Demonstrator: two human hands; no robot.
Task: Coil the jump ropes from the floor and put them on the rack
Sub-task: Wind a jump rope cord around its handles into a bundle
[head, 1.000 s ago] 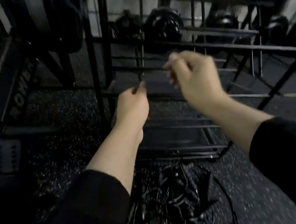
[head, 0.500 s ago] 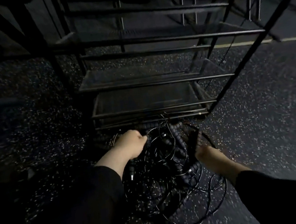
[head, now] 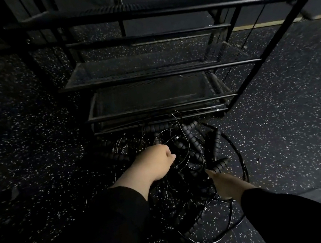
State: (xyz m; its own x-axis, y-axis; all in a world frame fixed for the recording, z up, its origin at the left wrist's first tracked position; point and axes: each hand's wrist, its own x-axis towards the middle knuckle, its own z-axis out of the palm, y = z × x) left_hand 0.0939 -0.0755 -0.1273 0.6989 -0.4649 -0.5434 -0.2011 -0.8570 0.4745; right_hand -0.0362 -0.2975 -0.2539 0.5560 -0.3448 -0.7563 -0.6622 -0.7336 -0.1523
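While both arms reach down in black sleeves, the left hand sits in the top left of the ropes, its fingers curled down among the thin cords; whether its grip has closed on one I cannot tell, as the fingertips are hidden. The right hand lies at the pile's right side, its fingers pointing up toward a ribbed handle and just meeting it; how far that grip is open is too dark to tell. All the ropes lie tangled on the speckled floor, in a heap just in front of the rack, with loose loops spreading toward the camera. Some cords at the far edge touch the rack's lowest bar. Its mesh shelves rise in tiers above the pile.
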